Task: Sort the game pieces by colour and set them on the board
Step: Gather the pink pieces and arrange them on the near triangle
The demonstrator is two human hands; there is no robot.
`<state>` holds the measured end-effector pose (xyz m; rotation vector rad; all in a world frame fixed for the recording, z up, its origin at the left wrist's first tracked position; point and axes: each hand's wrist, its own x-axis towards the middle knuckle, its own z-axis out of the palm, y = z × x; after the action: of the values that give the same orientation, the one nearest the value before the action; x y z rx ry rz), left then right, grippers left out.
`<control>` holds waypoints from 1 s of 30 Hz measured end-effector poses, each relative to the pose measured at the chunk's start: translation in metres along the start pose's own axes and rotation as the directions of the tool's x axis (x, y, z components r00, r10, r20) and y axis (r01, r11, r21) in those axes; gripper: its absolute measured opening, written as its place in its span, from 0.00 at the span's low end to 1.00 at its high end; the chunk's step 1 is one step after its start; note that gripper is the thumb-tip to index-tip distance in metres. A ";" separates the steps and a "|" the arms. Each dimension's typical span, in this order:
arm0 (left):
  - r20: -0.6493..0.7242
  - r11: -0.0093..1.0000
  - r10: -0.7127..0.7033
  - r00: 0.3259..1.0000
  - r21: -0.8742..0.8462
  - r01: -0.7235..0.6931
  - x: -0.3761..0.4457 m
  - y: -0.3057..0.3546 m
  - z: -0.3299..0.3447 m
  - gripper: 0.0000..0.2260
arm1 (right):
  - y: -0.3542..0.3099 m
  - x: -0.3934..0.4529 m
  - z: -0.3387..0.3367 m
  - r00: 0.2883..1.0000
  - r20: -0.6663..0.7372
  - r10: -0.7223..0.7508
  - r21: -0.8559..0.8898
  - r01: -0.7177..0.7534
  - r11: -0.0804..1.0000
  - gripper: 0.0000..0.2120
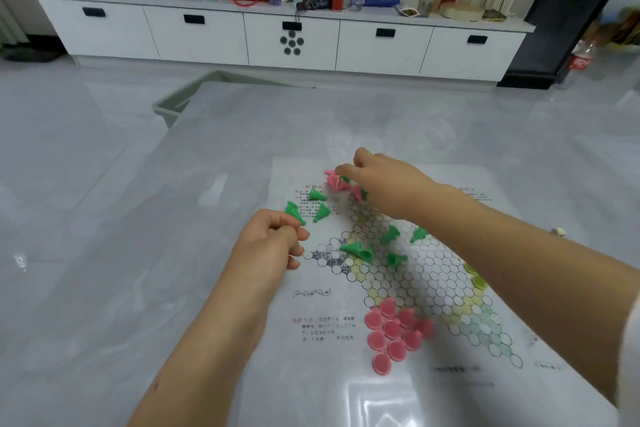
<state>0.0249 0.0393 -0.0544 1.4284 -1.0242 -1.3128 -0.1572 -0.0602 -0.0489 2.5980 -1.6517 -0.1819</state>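
1. Nearest the camera, pink pieces (394, 333) stand grouped at the board's (450, 374) near corner.
2. The left hand (270, 246) pinches a green piece (294, 213); the right hand (377, 180) curls over the mixed pile (341, 184), hold unclear.
3. Judged step: sorting greens. Scattered greens (367, 250) still need standing in one corner.

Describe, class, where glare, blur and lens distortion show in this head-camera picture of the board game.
Head view: bright glare washes the board at its near edge; the cabinet line bows from wide-angle distortion; the right hand and the pink pieces at it look motion-blurred; the board's print is soft and unreadable.
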 end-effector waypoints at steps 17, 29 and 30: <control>0.018 0.998 0.038 0.999 -0.048 -0.037 0.003 0.006 -0.010 0.11 | 0.012 0.057 -0.004 0.981 0.191 -0.014 0.111 -0.007 0.994 0.24; 0.019 0.998 0.050 0.999 -0.049 -0.049 0.002 0.005 -0.007 0.11 | 0.018 0.051 0.006 0.996 0.087 0.010 0.055 -0.015 0.998 0.10; 0.018 0.997 0.052 0.998 -0.050 -0.051 0.002 0.005 -0.007 0.11 | 0.018 0.051 0.007 0.997 0.077 0.008 0.047 -0.011 0.999 0.10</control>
<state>0.0320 0.0364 -0.0502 1.3458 -1.0275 -1.3081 -0.1529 -0.1139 -0.0572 2.6491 -1.7133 -0.2484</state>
